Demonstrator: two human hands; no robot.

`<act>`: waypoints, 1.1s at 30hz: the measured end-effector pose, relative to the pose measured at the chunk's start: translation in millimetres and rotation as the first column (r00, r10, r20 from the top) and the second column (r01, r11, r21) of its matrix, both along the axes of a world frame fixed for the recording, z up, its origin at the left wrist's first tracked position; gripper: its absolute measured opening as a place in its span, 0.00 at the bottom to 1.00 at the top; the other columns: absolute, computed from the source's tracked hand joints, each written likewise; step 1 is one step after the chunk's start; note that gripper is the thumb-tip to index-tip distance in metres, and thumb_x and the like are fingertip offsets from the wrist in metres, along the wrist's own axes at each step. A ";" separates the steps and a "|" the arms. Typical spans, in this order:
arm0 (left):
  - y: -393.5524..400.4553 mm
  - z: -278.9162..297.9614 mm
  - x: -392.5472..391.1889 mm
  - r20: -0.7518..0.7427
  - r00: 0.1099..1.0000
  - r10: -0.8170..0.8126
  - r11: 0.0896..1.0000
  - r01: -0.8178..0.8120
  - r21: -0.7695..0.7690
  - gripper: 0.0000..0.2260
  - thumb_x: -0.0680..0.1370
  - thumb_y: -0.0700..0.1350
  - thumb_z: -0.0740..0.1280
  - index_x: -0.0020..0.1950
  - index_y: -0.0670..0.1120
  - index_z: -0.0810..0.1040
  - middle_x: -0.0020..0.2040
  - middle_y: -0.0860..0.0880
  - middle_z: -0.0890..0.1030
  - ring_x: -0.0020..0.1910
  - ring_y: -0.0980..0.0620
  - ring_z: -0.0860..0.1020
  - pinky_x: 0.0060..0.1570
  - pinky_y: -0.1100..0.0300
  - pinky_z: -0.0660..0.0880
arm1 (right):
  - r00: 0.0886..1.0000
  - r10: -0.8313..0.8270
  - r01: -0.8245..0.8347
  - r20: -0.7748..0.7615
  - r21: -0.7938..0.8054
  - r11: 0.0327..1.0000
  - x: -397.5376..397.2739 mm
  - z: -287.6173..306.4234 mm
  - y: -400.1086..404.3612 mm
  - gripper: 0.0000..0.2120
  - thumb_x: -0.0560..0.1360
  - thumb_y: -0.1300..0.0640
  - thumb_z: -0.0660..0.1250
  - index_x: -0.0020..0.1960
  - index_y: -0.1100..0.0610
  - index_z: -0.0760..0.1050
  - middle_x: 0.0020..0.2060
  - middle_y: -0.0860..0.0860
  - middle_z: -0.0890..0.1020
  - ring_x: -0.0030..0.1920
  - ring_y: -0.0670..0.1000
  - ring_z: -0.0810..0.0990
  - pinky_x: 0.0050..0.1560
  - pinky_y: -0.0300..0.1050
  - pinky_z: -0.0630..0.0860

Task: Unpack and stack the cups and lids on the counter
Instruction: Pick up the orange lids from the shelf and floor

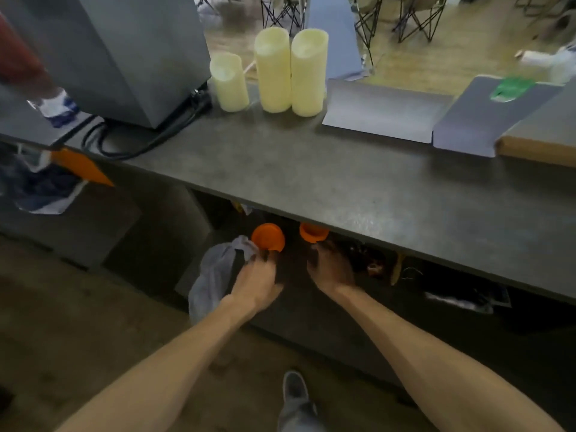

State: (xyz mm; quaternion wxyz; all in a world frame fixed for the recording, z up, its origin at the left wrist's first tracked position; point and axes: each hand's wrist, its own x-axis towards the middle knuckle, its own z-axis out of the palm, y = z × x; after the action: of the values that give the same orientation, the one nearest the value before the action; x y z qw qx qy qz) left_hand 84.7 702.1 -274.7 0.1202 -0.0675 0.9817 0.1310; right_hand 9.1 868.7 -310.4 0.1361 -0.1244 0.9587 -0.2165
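Observation:
Below the front edge of the dark counter (343,182), my left hand (255,282) grips an orange stack of cups or lids (268,236) together with a crumpled clear plastic wrapper (215,272). My right hand (330,269) holds a second orange stack (313,232), partly hidden under the counter edge. Three pale yellow stacks (274,70) stand upright at the back of the counter.
A grey machine (124,51) with black cables (140,141) fills the counter's left end. Grey flat sheets (389,113) and a cardboard-edged board (536,148) lie at the right. Dark shelves with clutter sit under the counter. My shoe (294,391) is on the floor.

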 end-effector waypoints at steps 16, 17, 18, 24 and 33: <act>-60.4 -114.8 -131.7 0.132 0.986 -0.100 0.995 0.099 0.012 0.47 0.73 0.55 0.74 0.82 0.51 0.47 0.81 0.42 0.49 0.79 0.35 0.50 0.77 0.37 0.52 | 0.999 0.005 -0.010 0.045 0.112 0.994 -90.8 -119.8 -34.7 0.22 0.83 0.54 0.57 0.76 0.48 0.68 0.74 0.54 0.71 0.74 0.58 0.68 0.73 0.50 0.61; -61.2 -119.4 -130.1 0.117 0.989 -0.095 0.995 0.094 0.014 0.47 0.72 0.55 0.75 0.82 0.52 0.49 0.81 0.41 0.49 0.79 0.34 0.52 0.76 0.36 0.54 | 1.000 0.001 0.000 -0.013 0.100 0.995 -87.5 -118.7 -35.7 0.22 0.83 0.56 0.58 0.77 0.50 0.68 0.74 0.55 0.70 0.75 0.60 0.66 0.75 0.53 0.59; -61.2 -122.0 -126.4 0.099 0.990 -0.102 0.995 0.102 0.006 0.46 0.71 0.55 0.76 0.81 0.54 0.51 0.81 0.41 0.51 0.78 0.33 0.54 0.74 0.35 0.57 | 0.996 -0.007 0.013 -0.086 0.075 0.997 -81.8 -114.9 -37.4 0.23 0.81 0.58 0.60 0.76 0.52 0.68 0.75 0.57 0.70 0.75 0.62 0.66 0.76 0.57 0.60; -55.7 -116.4 -78.9 0.198 0.960 -0.198 0.980 0.199 0.018 0.48 0.68 0.58 0.73 0.80 0.59 0.48 0.79 0.40 0.53 0.75 0.31 0.59 0.73 0.36 0.57 | 0.995 0.074 -0.063 -0.063 0.162 0.985 -17.5 -80.2 -36.3 0.30 0.76 0.66 0.66 0.77 0.52 0.68 0.77 0.54 0.67 0.78 0.61 0.62 0.73 0.59 0.66; -53.8 -67.8 -21.4 0.042 0.977 -0.209 0.967 0.200 0.159 0.31 0.71 0.52 0.72 0.72 0.43 0.70 0.67 0.42 0.74 0.66 0.40 0.72 0.66 0.48 0.68 | 0.976 -0.068 0.067 -0.205 -0.012 0.998 84.0 0.2 -34.7 0.18 0.76 0.62 0.68 0.65 0.53 0.76 0.61 0.53 0.78 0.63 0.58 0.74 0.56 0.57 0.79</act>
State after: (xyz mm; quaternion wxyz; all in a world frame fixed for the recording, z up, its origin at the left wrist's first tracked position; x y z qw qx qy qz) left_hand 63.3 648.3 -342.5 0.1666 0.0398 0.9665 0.1914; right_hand 93.1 834.1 -310.2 0.0286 -0.1140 0.9708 -0.2093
